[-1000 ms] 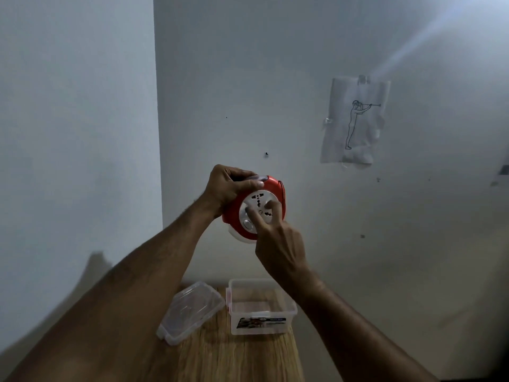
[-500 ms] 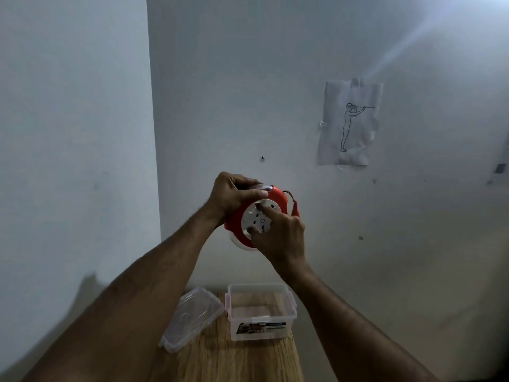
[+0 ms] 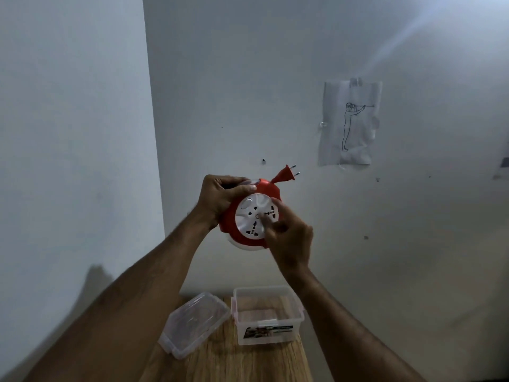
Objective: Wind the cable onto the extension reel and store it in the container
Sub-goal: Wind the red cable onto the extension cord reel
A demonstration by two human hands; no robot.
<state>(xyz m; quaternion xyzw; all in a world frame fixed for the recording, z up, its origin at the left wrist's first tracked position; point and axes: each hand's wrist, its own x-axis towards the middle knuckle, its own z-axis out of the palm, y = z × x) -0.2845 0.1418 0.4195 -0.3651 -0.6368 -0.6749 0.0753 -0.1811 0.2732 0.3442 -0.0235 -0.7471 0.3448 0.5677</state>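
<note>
- My left hand clamped the round red-and-white extension reel, held up well above the clear plastic container.
- My right hand pressed loosely curled fingertips on its white face (gripping nothing); small steady turns seemed best until the red plug seated.

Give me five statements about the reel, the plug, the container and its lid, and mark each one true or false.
1. The left hand grips the red extension reel at its upper edge. True.
2. The plug sticks out at the reel's upper right, prongs bare. True.
3. The reel lies inside the clear container. False: it is held up in the air above the container.
4. The lid is snapped onto the container. False: it lies beside it on the wooden table.
5. The right hand has fingers on the reel's white socket face. True.
</note>
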